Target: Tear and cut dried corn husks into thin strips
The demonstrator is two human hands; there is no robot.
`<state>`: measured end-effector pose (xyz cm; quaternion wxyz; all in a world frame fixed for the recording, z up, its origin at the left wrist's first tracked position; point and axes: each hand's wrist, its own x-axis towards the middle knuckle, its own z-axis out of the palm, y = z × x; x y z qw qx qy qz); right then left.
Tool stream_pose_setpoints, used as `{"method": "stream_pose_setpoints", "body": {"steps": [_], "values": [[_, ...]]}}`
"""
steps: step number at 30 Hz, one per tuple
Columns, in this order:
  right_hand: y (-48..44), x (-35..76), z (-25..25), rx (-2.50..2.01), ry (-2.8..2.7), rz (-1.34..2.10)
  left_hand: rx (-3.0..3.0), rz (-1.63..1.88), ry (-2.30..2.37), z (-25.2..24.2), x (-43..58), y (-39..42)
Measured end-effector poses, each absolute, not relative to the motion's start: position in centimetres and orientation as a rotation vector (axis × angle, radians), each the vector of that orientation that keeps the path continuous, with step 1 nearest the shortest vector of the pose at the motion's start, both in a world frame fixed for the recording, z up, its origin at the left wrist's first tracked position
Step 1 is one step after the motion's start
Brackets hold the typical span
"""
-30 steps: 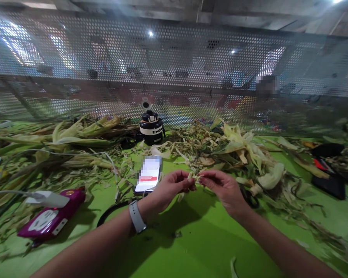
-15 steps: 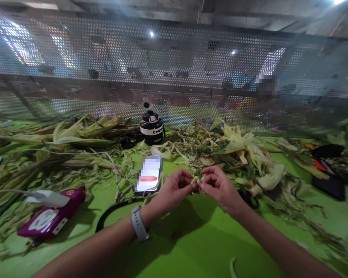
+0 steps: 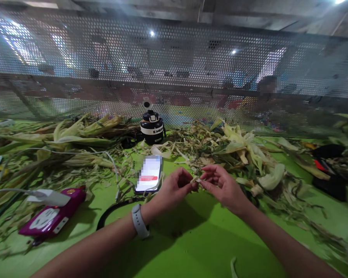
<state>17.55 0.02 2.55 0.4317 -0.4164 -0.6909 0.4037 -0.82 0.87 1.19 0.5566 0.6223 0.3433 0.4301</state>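
At frame centre, a husk scrap is pinched in the left hand's nearly closed fingers; the right hand's, more parted than a second ago, are held at it, grip unclear; handling seems unfinished.

Husk, one small piece. Pale yellow-green, with a whitish end; narrow, crumpled. Pose: roughly crosswise. Location: pinched in the fingertips of the left hand, its whitish end at the right hand's thumb tip. Finer form too small to tell.
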Motion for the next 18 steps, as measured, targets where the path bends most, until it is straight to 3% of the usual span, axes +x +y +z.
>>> {"method": "stream_pose_setpoints", "body": {"steps": [5,12,18], "values": [[0.0,17.8,3.0,-1.127,-1.84,0.813,1.478,0.998,0.764,1.1,-0.8,0.8],[-0.6,17.1,2.8,-1.276,-1.754,0.881,1.942,1.046,0.984,0.3,-0.7,0.1],[-0.1,17.4,2.5,-1.091,-1.721,0.95,1.609,1.065,0.803,0.8,-0.8,0.9]]}}
